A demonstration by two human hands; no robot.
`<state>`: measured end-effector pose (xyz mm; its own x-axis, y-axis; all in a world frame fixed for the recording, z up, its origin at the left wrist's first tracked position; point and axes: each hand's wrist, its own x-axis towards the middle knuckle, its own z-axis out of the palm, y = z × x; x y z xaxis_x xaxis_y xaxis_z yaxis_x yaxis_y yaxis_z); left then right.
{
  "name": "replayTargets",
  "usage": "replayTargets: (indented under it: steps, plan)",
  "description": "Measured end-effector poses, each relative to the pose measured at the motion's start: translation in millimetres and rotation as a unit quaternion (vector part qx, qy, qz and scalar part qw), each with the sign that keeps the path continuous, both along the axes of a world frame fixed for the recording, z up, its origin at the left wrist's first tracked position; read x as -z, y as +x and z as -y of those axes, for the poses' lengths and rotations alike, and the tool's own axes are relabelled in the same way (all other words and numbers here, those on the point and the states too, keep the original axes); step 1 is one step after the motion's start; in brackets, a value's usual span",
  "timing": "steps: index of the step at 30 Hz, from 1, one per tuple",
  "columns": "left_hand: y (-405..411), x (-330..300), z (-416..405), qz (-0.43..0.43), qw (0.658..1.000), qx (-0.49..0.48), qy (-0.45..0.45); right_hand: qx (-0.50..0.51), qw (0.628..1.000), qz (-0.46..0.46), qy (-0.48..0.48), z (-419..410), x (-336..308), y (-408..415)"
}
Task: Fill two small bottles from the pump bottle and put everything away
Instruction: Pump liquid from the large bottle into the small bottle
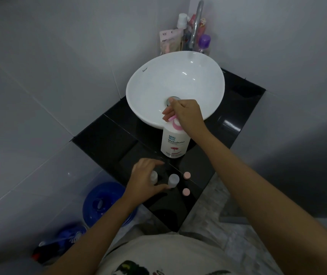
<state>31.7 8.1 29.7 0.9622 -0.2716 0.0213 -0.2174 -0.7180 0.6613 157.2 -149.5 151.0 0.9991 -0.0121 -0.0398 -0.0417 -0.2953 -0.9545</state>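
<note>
At frame centre a white pump bottle (175, 142) with a pink pump stands on the black counter (107, 139), just in front of the white basin (175, 86); the right hand (186, 114) rests on its pump head, fingers curled over the pink nozzle; lower down, the left hand (145, 180) closes around one small clear bottle (154, 177), thumb near a second small bottle (173, 180) standing uncapped beside it; two pink caps (186, 183) lie on the counter right of them; a blue bucket (105, 204) sits at lower left.
</note>
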Motion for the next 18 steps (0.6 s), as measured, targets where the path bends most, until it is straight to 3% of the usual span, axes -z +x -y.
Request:
replayTargets:
  steps: [6, 10, 13, 16, 18]
  plan:
    - [4, -5, 31, 0.016, 0.987, 0.101, 0.123, -0.002, 1.0, 0.003, -0.005, 0, -1, -1]
    - [3, -7, 35, 0.017, 0.989, 0.077, 0.122, -0.002, 1.0, 0.001, -0.003, 1, -1, -1]
    - [4, -25, 31, 0.007, 1.0, 0.01, -0.002, -0.002, 1.0, 0.002, 0.0, 1, 0, -2]
    - [12, -55, 22, -0.051, 0.978, -0.064, -0.19, -0.006, 1.0, 0.007, 0.008, 2, 0, -1]
    - [22, -72, 18, -0.033, 0.965, -0.087, -0.245, -0.005, 1.0, 0.001, 0.026, 1, 0, -1]
